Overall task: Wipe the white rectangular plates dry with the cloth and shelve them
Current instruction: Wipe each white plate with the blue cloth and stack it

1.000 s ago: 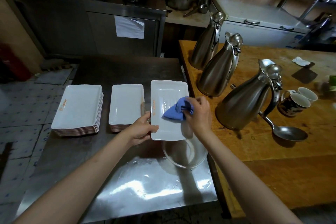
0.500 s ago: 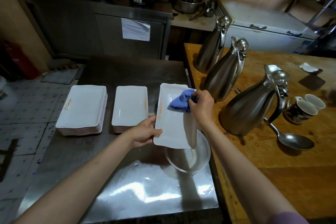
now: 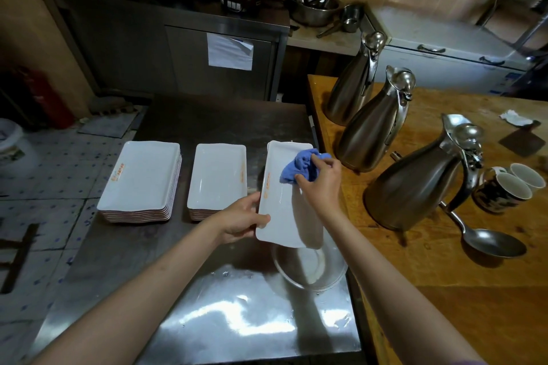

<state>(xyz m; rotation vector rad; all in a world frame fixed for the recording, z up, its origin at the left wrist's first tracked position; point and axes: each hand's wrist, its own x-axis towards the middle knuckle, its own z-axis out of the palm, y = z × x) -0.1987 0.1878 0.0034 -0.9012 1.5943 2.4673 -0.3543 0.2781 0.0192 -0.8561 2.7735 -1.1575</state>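
Up the plate [image 3: 278, 216] slides the blue cloth [image 3: 299, 169], bunched in the right hand [image 3: 321, 179]; the left hand [image 3: 241, 221] pinches the plate's edge.

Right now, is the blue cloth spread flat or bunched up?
Bunched up: the blue cloth sits crumpled under the right hand, pressed on the plate.
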